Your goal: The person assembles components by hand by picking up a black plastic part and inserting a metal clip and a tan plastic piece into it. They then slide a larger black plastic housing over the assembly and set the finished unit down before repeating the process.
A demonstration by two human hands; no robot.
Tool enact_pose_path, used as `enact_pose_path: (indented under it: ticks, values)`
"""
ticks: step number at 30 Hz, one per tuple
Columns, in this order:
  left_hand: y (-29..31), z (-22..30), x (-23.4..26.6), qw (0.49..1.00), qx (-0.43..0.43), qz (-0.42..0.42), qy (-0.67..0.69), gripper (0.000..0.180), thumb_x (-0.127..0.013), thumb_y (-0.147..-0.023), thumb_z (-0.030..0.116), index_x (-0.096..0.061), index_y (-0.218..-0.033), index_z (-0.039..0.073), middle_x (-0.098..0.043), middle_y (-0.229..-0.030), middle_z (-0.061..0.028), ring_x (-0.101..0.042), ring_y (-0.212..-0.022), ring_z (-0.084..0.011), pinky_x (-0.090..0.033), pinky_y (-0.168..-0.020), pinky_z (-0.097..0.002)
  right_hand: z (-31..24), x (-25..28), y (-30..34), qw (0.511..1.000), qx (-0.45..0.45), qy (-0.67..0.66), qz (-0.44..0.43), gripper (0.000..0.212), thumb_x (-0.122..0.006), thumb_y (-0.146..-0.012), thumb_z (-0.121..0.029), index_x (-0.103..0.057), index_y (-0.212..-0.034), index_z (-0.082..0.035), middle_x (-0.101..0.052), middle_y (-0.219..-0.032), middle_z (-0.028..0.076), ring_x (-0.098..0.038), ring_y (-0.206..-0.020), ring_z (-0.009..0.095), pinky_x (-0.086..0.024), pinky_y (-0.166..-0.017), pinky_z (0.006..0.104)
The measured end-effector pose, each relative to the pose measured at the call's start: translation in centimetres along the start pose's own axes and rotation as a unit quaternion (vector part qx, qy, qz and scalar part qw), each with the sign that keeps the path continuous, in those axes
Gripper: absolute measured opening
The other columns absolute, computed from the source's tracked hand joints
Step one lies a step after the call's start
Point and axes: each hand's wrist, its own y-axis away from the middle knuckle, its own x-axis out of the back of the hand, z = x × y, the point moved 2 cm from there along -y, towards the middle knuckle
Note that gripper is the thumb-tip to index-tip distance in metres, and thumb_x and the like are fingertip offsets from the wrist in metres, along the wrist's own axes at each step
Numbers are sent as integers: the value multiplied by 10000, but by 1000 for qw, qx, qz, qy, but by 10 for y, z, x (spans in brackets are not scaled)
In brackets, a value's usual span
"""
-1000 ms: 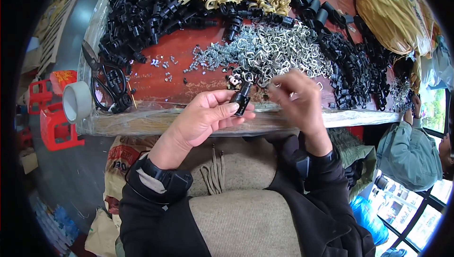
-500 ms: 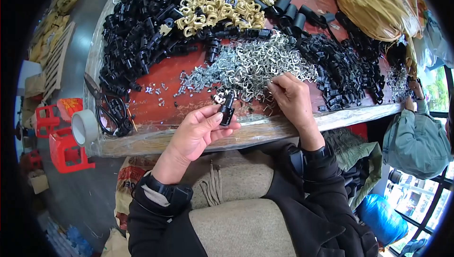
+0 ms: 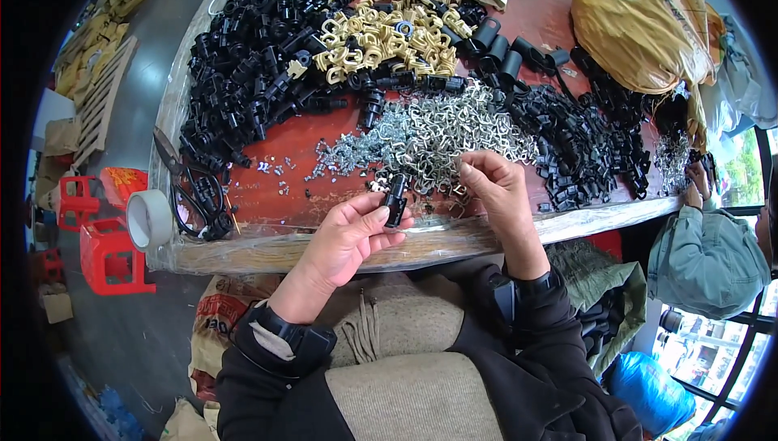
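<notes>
Left hand grips black part; right hand by silver clips

The left hand pinches the part between thumb and fingers at the near edge of the red table. The right hand, fingers bent, is at the near side of the clips; I cannot tell whether its fingertips hold anything. Small screws lie left of the clips, yellow pieces beyond them.

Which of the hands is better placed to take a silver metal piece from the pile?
Probably the right: the right hand is at the silver pile, though whether it pinches something is unclear. The left hand is occupied, gripping a black part.
</notes>
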Motion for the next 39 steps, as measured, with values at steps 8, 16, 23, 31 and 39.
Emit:
enact_pose_path:
  ticks: [8, 16, 23, 31, 39]
  values:
    - [-3, -6, 2, 999, -32, -7, 27, 268, -514, -809, 116, -477, -1052, 7, -551, -989, -148, -543, -931, -243, -450, -811, -369, 2, 1, -1, 986, 49, 155, 22, 170, -479, -817, -54, -544, -967, -8, -507, -595, -21, -434, -513, 42, -332, -451, 177]
    - [-1, -10, 2, 997, -53, -16, 45, 279, -510, -811, 110, -475, -1066, 4, -546, -1001, -151, -527, -960, -231, -438, -833, -358, -23, -5, 8, 946, 117, 302, -31, 212, -430, -838, -44, -439, -1048, -23, -469, -585, -22, -430, -504, 51, -328, -451, 192]
    - [0, -16, -11, 992, -62, -73, 76, 328, -521, -806, 126, -456, -1096, -13, -522, -1055, -123, -509, -982, -205, -413, -864, -335, -17, -30, 31, 989, 109, 49, -84, 222, -442, -856, -97, -393, -1059, -21, -483, -645, -14, -428, -531, 39, -336, -482, 170]
    - [3, -17, -12, 989, -107, -76, 73, 331, -532, -801, 129, -466, -1094, -7, -527, -1045, -102, -503, -974, -175, -398, -861, -314, -24, -41, 39, 992, 89, 46, -77, 134, -438, -846, -52, -419, -972, -11, -521, -635, 22, -451, -543, 52, -367, -492, 187]
    - [6, -17, -10, 985, -126, -93, 69, 305, -532, -799, 131, -484, -1072, 3, -542, -1010, -110, -502, -974, -186, -406, -856, -334, -13, -40, 39, 968, -72, -214, -115, 111, -464, -849, -105, -419, -915, -27, -522, -682, 2, -444, -554, 29, -350, -476, 151]
